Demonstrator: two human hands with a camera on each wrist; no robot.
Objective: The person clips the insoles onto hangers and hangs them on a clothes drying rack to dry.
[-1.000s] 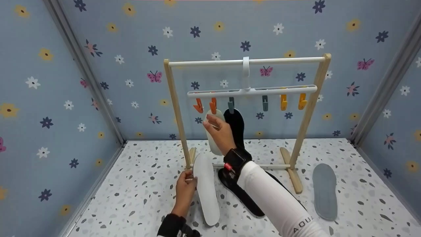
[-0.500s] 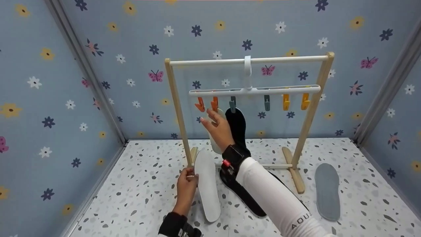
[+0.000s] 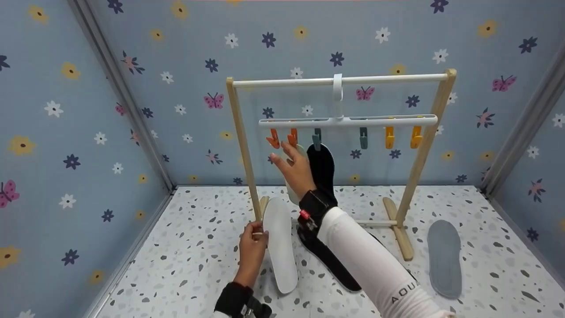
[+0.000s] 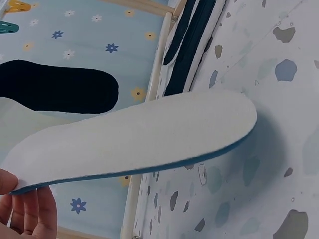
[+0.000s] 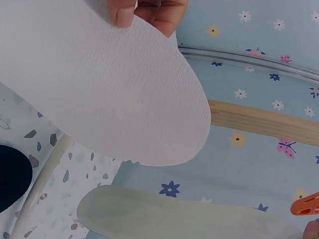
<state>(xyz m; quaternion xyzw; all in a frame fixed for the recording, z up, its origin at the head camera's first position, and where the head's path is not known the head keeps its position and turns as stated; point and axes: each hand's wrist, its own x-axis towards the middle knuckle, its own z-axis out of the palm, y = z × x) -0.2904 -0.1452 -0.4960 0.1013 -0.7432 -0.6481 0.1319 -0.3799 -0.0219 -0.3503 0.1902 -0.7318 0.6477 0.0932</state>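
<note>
My left hand [image 3: 252,251] pinches a white insole [image 4: 149,139] by its side edge, thumb on the white face and fingers behind its blue underside. The insole slants above the speckled table, beside the rack's left foot. My right hand [image 3: 296,170] is raised under the hanger [image 3: 304,123], thumb and fingers spread apart. Its fingertips are close by the second orange clip [image 3: 292,137], with the first orange clip [image 3: 273,138] just to the left. Behind the right hand hangs a pale greenish insole [image 5: 184,216], partly hidden. A black insole [image 3: 321,165] hangs from a dark green clip [image 3: 317,139].
A wooden rack [image 3: 427,141] carries the white hanger. Another green clip [image 3: 363,138] and two yellow clips, one here [image 3: 389,138], hang at right. Black insoles [image 3: 331,263] lie under my right sleeve. A grey insole [image 3: 444,260] lies at the right.
My right hand has risen slightly towards the orange clips. My left hand has lifted the white insole a little. The head view has shifted slightly.
</note>
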